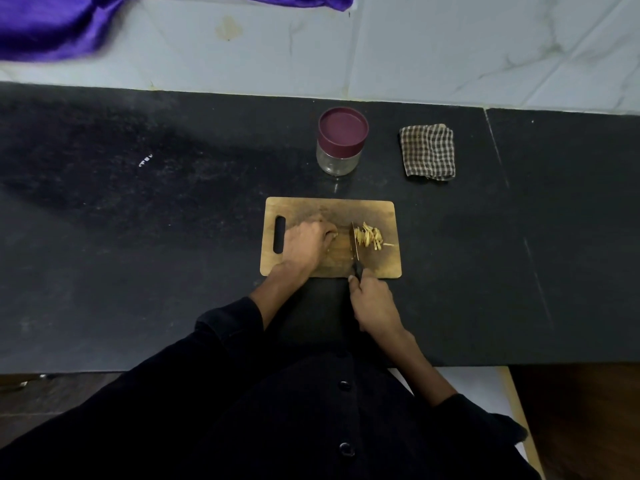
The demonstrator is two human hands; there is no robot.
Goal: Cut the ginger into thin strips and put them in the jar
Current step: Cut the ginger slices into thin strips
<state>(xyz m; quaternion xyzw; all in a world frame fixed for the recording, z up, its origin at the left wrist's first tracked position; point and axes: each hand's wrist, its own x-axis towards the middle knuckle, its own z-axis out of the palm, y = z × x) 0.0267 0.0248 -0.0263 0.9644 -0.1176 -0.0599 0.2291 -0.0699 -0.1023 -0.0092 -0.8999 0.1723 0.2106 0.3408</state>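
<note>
At the centre of the frame the left hand (pixel 309 242) lies on the board (pixel 381 263), fingers curled down over what looks like the uncut ginger; the piece itself is hidden under them. The right hand (pixel 372 299) grips the knife (pixel 355 249) by its handle at the board's lower edge, the blade standing between the left fingertips and the pile of strips (pixel 372 235) on its right.

The blade sits just beside the left fingertips, so the plain risk is a nick as the remaining piece gets shorter and the fingers have less to hold. A small stub may also roll or slip under the edge, giving thick, uneven cuts.

The jar (pixel 341 142) stands on the tabletop (pixel 138 254) above the board, its lid on, so it must be opened before anything goes in. Its mouth looks narrow against a loose pile; strips could scatter over the dark tabletop during the transfer. A cloth (pixel 428 151) lies to the jar's right.
</note>
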